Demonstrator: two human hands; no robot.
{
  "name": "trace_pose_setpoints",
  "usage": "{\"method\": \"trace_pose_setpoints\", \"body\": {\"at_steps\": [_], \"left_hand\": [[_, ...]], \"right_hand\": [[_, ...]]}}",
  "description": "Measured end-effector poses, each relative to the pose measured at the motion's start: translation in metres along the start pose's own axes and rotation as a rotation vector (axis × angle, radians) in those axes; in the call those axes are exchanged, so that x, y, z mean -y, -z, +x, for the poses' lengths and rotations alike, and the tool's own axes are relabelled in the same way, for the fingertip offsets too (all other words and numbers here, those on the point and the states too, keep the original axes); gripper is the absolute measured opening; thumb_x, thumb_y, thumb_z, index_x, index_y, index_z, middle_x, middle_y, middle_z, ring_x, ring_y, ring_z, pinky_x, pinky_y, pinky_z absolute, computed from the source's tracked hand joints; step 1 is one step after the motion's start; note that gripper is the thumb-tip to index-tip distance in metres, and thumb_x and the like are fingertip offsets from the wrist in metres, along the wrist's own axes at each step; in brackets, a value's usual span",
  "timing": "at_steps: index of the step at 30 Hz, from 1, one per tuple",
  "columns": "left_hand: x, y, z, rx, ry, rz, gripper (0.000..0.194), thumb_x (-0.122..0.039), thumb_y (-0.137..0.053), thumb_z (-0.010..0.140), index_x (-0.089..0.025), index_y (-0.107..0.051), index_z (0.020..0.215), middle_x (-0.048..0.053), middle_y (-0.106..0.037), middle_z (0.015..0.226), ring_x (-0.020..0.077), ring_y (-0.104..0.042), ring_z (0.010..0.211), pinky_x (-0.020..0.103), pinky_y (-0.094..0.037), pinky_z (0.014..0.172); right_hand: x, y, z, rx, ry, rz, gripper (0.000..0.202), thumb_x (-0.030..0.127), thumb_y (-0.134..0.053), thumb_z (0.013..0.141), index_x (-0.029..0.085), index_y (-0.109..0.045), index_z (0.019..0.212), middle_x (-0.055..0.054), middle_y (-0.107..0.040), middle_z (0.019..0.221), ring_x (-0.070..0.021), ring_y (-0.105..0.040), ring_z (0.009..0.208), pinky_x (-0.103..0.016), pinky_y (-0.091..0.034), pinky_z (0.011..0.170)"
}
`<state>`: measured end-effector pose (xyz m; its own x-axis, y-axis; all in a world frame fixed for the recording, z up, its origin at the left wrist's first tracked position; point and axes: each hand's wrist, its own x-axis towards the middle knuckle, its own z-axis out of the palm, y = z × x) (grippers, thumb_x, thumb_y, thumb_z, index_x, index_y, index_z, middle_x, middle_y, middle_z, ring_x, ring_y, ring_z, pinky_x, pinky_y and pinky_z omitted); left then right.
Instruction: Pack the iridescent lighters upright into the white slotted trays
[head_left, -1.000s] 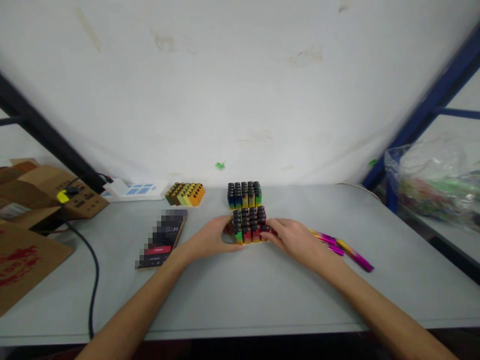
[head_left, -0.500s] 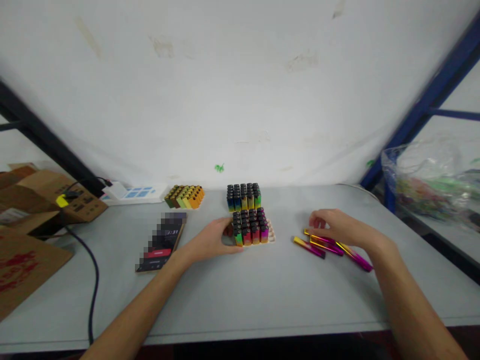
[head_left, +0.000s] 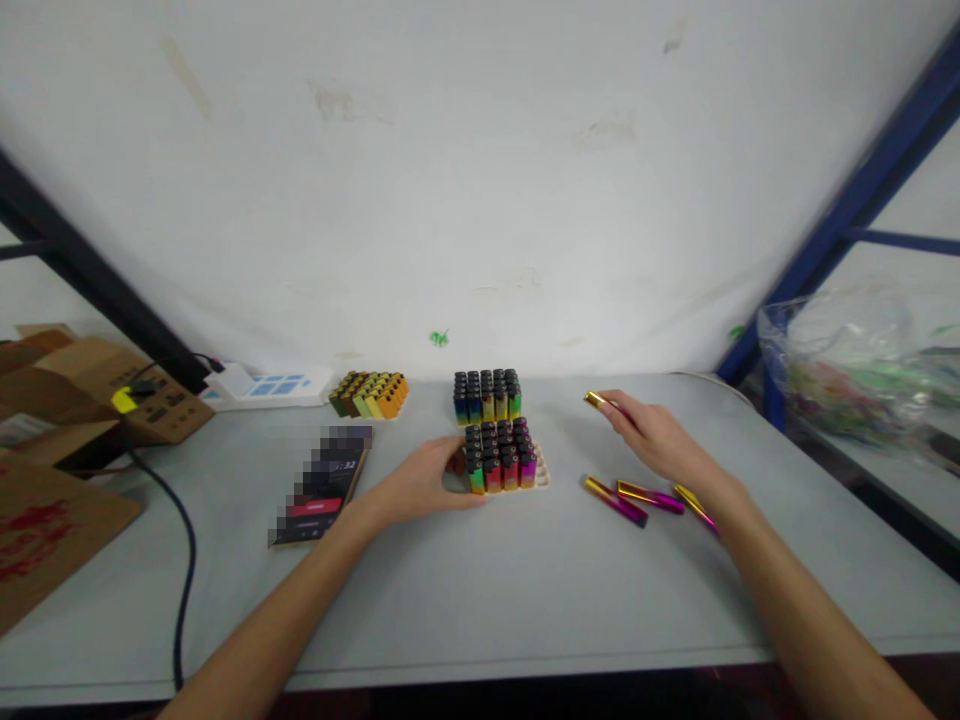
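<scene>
My left hand (head_left: 421, 480) is wrapped around the left side of a pale tray (head_left: 543, 474), thumb at the front corner and fingers partly hidden behind. Rows of upright lighters (head_left: 501, 455) with black tops fill this tray, except for slots on its right side. Above the table to the right, my right hand (head_left: 651, 434) pinches a gold and magenta lighter (head_left: 594, 398), gold end pointing left. Below that hand lie three loose lighters of the same colours: one on the left (head_left: 615, 502), one in the middle (head_left: 651, 497), and one partly covered by my wrist (head_left: 694, 506).
Behind the tray stands a second block of lighters (head_left: 487, 396). Further left are a yellow-orange lighter block (head_left: 369, 394), a phone (head_left: 324, 490) and a power strip (head_left: 281, 387). Cardboard boxes (head_left: 60, 530) and a black cable (head_left: 189, 560) occupy the left; a plastic bag (head_left: 862, 370) hangs right.
My right hand has lifted one lighter off the loose group and carried it up and left. The remaining loose lighters shifted slightly. My left hand stays at the tray.
</scene>
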<state>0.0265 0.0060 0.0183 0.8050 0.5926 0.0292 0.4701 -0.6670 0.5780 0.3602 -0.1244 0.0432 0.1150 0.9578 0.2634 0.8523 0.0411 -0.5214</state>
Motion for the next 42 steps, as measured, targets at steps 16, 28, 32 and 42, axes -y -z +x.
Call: {"method": "trace_pose_setpoints", "body": {"at_steps": [16, 28, 32, 42], "left_hand": [[0.003, -0.002, 0.001, -0.004, -0.005, -0.01, 0.053, -0.047, -0.082, 0.075, -0.016, -0.068, 0.115, 0.008, -0.074, 0.109, 0.0265, -0.066, 0.092, 0.033, -0.052, 0.081], [0.002, -0.002, 0.001, -0.019, -0.019, -0.027, 0.053, -0.046, -0.083, 0.074, -0.016, -0.068, 0.116, 0.008, -0.075, 0.109, 0.0265, -0.068, 0.091, 0.033, -0.053, 0.08], [0.002, -0.002, 0.001, -0.018, -0.022, -0.02, 0.054, -0.045, -0.083, 0.074, -0.016, -0.068, 0.118, 0.008, -0.075, 0.111, 0.0265, -0.068, 0.093, 0.033, -0.053, 0.082], [0.005, -0.003, 0.001, -0.015, -0.011, 0.01, 0.057, -0.05, -0.083, 0.075, -0.015, -0.067, 0.118, 0.009, -0.074, 0.111, 0.0279, -0.068, 0.094, 0.035, -0.053, 0.082]], "right_hand": [[0.018, -0.056, 0.007, -0.128, 0.036, 0.271, 0.052, 0.058, -0.039, 0.105, 0.022, -0.057, 0.072, -0.001, -0.055, 0.07, -0.017, -0.053, 0.065, -0.031, -0.042, 0.067], [0.035, -0.06, 0.001, -0.089, -0.093, 0.309, 0.053, 0.065, -0.037, 0.1, 0.024, -0.038, 0.067, 0.004, -0.039, 0.062, -0.014, -0.041, 0.06, -0.028, -0.031, 0.059], [0.04, -0.056, 0.0, -0.162, -0.146, 0.283, 0.054, 0.067, -0.044, 0.09, 0.025, -0.027, 0.06, 0.004, -0.025, 0.06, -0.0113, -0.028, 0.056, -0.028, -0.022, 0.054], [0.043, -0.052, -0.003, -0.173, -0.127, 0.295, 0.039, 0.053, -0.042, 0.086, 0.025, -0.03, 0.06, 0.004, -0.029, 0.059, -0.0115, -0.031, 0.056, -0.028, -0.024, 0.054]]}}
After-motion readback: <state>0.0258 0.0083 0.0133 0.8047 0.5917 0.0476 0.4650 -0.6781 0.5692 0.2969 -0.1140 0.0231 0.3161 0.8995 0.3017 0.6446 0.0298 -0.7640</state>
